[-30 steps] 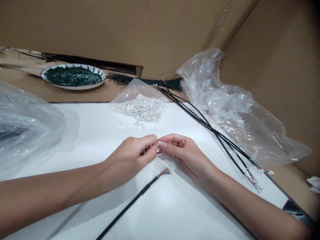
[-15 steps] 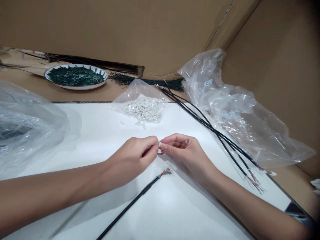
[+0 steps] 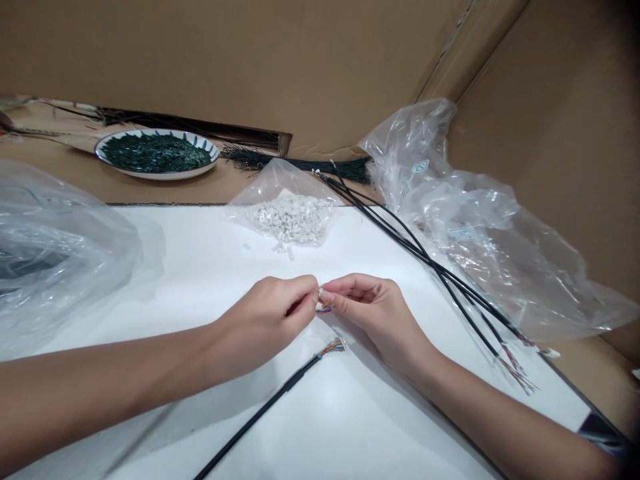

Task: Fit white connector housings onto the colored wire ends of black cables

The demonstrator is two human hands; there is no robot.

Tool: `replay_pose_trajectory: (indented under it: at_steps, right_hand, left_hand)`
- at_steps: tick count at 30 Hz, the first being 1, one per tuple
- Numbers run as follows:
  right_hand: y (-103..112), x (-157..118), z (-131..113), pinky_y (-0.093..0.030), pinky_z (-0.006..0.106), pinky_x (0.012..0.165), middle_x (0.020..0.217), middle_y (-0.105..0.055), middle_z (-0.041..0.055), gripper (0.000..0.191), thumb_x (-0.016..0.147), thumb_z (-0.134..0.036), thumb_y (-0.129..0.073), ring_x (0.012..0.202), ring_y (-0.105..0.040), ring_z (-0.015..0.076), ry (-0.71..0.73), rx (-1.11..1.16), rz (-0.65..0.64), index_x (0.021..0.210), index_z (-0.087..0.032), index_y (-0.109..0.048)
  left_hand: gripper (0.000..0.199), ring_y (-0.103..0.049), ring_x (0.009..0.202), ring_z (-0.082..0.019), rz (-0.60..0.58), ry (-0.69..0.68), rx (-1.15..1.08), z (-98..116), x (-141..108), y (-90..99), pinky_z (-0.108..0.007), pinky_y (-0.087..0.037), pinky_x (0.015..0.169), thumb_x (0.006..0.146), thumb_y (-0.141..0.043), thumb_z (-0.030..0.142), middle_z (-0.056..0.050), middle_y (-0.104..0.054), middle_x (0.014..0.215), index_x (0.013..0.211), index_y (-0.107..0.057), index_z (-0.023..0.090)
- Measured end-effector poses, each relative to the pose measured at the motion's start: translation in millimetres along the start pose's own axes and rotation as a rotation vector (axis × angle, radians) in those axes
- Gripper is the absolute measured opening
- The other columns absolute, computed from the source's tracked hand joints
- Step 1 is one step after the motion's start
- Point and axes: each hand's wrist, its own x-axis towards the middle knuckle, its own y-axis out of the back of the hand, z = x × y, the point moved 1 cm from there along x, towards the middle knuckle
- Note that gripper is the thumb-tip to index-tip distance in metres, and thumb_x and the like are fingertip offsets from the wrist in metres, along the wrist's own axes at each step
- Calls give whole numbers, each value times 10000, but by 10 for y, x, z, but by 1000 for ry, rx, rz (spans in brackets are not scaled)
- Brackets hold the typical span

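1. A small white connector (image 3: 320, 292) sits between the two hands, with a short run of coloured wires (image 3: 324, 309) just below it.
2. The left hand (image 3: 265, 320) is closed, its fingers curled and pinching the connector from one side.
3. The right hand (image 3: 375, 317) is also closed, its fingertips (image 3: 327, 297) pressed to the connector from the other side.
4. Just below the hands, a black cable (image 3: 283, 390) lies on a white board (image 3: 190, 280), its fanned coloured end near the right hand.
5. Beyond the hands sits a clear bag (image 3: 290, 183) of small white pieces, a few lying loose just in front.
6. Right of the right hand, black cables (image 3: 430, 263) cross the board, near a crumpled plastic bag (image 3: 480, 247).
7. Left of the left hand lies another plastic bag (image 3: 55, 253). Far beyond it, a plate (image 3: 160, 176) holds dark green bits.
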Motion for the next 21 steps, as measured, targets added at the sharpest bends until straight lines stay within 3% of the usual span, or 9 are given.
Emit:
replay_pose_trajectory:
  at_steps: [21]
  right_hand:
    - [24, 7, 34, -494, 169, 680, 815, -721, 17, 109, 716, -222, -746, 748, -649, 101, 30, -34, -10, 815, -181, -723]
  left_hand:
    - [271, -351, 545, -90, -59, 57, 13, 42, -4, 41, -238, -260, 514, 903, -352, 321, 58, -383, 569, 683, -444, 194]
